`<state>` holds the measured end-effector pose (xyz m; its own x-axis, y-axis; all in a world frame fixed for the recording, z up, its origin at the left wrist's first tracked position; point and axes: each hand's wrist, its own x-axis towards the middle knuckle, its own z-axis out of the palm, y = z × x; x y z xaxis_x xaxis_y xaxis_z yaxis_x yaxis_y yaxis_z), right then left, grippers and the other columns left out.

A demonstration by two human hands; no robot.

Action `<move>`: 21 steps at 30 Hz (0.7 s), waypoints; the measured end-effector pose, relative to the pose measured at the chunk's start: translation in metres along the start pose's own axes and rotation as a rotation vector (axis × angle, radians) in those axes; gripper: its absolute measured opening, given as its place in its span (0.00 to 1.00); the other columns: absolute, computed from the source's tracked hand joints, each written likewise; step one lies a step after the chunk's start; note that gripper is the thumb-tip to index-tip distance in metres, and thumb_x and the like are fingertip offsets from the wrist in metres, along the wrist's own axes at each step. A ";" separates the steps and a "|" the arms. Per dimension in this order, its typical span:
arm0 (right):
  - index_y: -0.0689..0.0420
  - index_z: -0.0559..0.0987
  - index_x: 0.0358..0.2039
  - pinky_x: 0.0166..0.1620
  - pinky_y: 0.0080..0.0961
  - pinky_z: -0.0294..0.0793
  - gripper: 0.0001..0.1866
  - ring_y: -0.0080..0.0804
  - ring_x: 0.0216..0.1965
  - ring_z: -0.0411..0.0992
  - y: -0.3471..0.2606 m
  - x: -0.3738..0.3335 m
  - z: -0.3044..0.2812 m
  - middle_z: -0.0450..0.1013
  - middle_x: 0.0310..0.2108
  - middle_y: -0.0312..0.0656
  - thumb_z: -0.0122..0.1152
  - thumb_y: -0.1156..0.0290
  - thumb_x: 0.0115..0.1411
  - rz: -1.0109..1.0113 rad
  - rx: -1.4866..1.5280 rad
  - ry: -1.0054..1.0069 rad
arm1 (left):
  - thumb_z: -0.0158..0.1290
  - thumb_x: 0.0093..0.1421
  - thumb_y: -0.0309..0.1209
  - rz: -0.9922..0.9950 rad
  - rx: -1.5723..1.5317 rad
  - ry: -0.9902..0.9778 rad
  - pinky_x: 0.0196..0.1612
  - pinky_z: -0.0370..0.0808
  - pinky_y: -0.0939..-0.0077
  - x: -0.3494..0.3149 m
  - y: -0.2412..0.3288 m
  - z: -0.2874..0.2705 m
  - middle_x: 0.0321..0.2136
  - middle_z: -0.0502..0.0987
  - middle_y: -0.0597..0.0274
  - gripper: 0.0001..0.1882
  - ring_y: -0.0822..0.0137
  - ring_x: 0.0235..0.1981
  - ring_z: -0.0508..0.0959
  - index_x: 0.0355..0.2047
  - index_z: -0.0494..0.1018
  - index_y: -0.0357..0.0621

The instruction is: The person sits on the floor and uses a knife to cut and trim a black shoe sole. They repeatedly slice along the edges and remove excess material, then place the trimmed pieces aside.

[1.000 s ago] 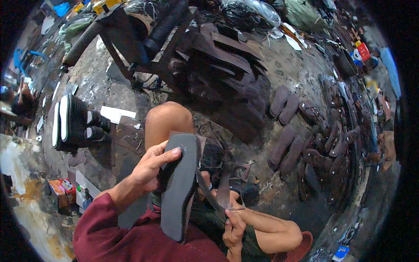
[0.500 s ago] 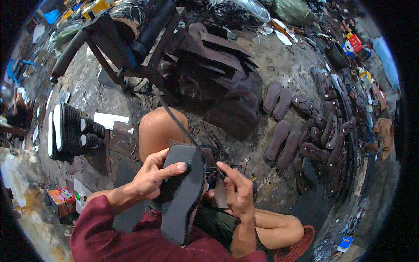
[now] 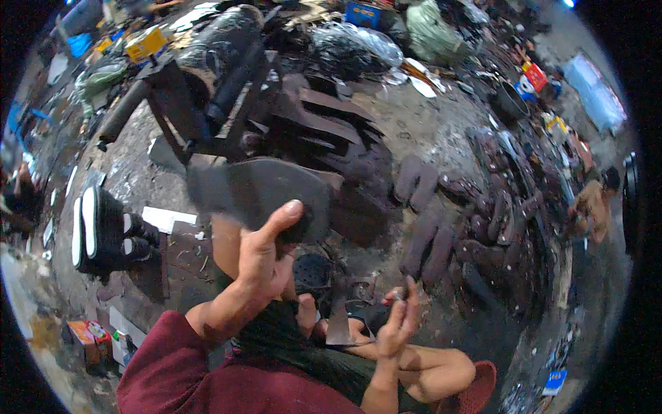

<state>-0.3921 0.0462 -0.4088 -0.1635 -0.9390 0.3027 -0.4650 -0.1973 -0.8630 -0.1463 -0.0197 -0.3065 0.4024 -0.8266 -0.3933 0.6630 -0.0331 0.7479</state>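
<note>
My left hand grips a dark grey shoe sole, thumb on its upper face and fingers beneath. The sole lies crosswise above my raised knee, its left end slightly blurred. My right hand is apart from it, lower and to the right. Its fingers are closed around something small and dark that I cannot make out. Beside that hand, over my legs, a thin grey flat piece tapers upward. Whether the right hand touches it is unclear.
A stack of brown sheets lies ahead, next to a dark metal stand. Brown soles and a heap of sandals cover the right side. Black-and-white soles stand at left. Another person is at far right.
The sole has risen away from my lap and turned from lengthwise to crosswise. My right hand has drawn away from its edge, down and right. The dark strip beside the sole no longer shows.
</note>
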 end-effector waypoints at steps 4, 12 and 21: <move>0.55 0.68 0.61 0.37 0.30 0.71 0.23 0.38 0.30 0.69 -0.012 -0.021 0.007 0.68 0.31 0.44 0.47 0.69 0.65 -0.184 -0.143 -0.006 | 0.60 0.58 0.35 -0.223 -0.252 -0.151 0.43 0.77 0.70 -0.007 -0.023 0.026 0.37 0.79 0.65 0.14 0.68 0.39 0.79 0.42 0.74 0.45; 0.52 0.71 0.59 0.34 0.35 0.71 0.21 0.43 0.31 0.71 -0.014 -0.054 -0.029 0.73 0.34 0.47 0.47 0.70 0.66 -0.145 -0.048 -0.069 | 0.59 0.60 0.38 -0.283 -0.296 -0.239 0.42 0.75 0.76 -0.037 -0.011 0.059 0.34 0.79 0.70 0.11 0.73 0.37 0.78 0.40 0.75 0.48; 0.53 0.72 0.58 0.30 0.34 0.70 0.22 0.41 0.27 0.69 -0.038 -0.041 -0.028 0.70 0.29 0.45 0.52 0.74 0.61 -0.170 -0.102 -0.056 | 0.59 0.58 0.41 -0.364 -0.185 -0.250 0.49 0.72 0.71 -0.045 -0.029 0.050 0.38 0.79 0.68 0.15 0.69 0.41 0.77 0.42 0.75 0.51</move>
<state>-0.3924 0.0998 -0.3771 -0.0280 -0.9092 0.4154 -0.5679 -0.3276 -0.7551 -0.2149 -0.0097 -0.2841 -0.0266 -0.8904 -0.4543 0.8428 -0.2643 0.4688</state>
